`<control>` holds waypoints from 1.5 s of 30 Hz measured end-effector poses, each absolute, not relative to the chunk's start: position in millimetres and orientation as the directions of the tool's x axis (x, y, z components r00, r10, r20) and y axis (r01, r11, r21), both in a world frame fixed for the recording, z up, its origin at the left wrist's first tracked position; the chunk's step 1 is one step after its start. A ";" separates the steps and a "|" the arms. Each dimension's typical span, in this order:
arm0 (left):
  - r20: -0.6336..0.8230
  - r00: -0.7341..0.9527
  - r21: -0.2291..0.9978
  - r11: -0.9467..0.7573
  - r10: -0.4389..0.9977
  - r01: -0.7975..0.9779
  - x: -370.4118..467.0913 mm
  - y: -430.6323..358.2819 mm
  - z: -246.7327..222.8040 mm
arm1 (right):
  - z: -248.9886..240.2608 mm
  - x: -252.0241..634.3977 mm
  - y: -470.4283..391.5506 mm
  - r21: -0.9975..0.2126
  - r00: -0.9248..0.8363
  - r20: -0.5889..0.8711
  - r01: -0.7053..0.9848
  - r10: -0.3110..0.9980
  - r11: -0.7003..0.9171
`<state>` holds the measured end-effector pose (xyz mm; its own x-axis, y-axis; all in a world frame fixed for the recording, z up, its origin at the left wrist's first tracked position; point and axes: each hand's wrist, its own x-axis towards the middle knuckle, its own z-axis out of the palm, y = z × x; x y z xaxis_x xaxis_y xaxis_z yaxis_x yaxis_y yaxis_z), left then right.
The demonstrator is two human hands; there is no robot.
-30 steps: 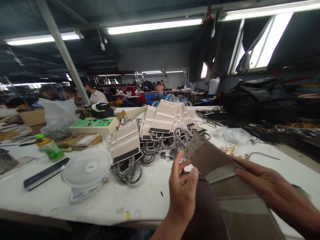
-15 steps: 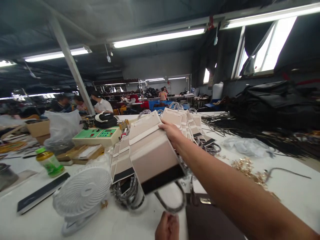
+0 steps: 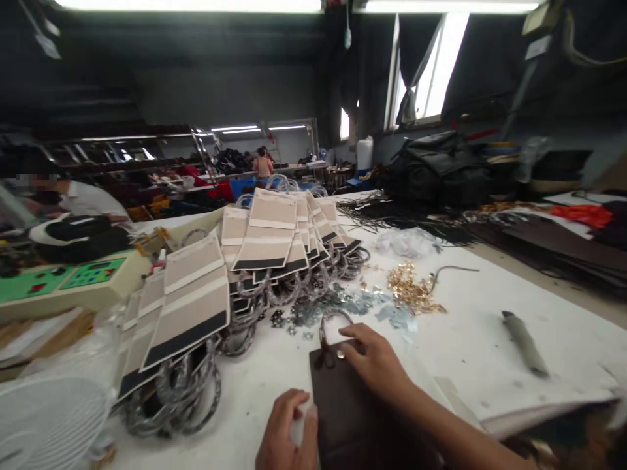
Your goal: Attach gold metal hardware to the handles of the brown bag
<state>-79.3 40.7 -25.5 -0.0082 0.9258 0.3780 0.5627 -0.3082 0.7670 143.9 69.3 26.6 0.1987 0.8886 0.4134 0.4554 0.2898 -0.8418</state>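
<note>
A dark brown bag panel (image 3: 337,398) lies on the table in front of me, a looped handle (image 3: 323,333) at its top edge. My right hand (image 3: 379,365) rests over the panel's upper right part, fingers stretched out near a small shiny metal piece. At the panel's left edge is my left hand (image 3: 289,427), thumb and fingers apart, with nothing visible between them. To the left, a fanned stack of beige panels with black bands (image 3: 191,307) lies over plastic-wrapped handles (image 3: 181,391). Another such stack (image 3: 272,228) sits farther back.
Gold metal fittings (image 3: 411,287) and small dark metal plates (image 3: 318,307) lie scattered beyond the panel. A grey-green cylindrical object (image 3: 524,343) is at right. A white fan (image 3: 53,424) stands at lower left, near a green-topped machine (image 3: 93,277). Dark material (image 3: 524,248) is piled at far right.
The beige panel my right hand held is released onto the left stack. That hand has moved to the brown panel; my left hand has opened from a fist. The view has swung right.
</note>
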 end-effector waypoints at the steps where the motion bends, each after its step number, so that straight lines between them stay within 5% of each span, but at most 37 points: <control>1: 0.375 0.032 0.747 -0.322 0.927 0.582 -76.6 43.4 -21.7 | 16.8 165.5 56.3 -0.845 0.248 0.406 0.468 0.880 0.258; 8: 0.475 0.191 0.556 -0.462 0.859 0.691 -41.0 53.7 -18.2 | -19.9 307.3 28.6 -0.688 0.417 0.421 0.726 0.806 -0.016; 14: 0.532 0.231 0.424 -0.492 0.815 0.760 -26.0 49.6 -24.9 | -27.0 401.6 46.5 -0.579 0.524 0.326 0.768 0.787 -0.272; 25: 0.452 0.227 0.404 -0.425 0.863 0.810 -23.1 64.1 -11.2 | -34.8 426.4 54.5 -0.429 0.483 0.123 0.813 0.867 -0.393; 32: 0.258 0.209 0.460 -0.310 0.943 0.832 -20.6 86.7 7.6 | -23.2 430.4 36.4 -0.381 0.432 0.005 0.835 0.902 -0.397; 37: 0.222 0.143 0.601 -0.251 0.964 0.758 -24.7 91.0 7.5 | -10.1 415.3 13.7 -0.577 0.454 0.065 0.744 0.889 -0.337; 41: 0.235 0.101 0.752 -0.247 0.967 0.612 -25.8 92.3 3.0 | 11.6 334.7 3.6 -0.907 0.380 0.001 0.389 0.925 -0.159; 45: 0.185 0.022 0.863 -0.173 0.982 0.475 -22.4 86.1 -1.7 | 21.4 220.3 8.8 -0.995 0.134 -0.010 0.095 0.991 -0.023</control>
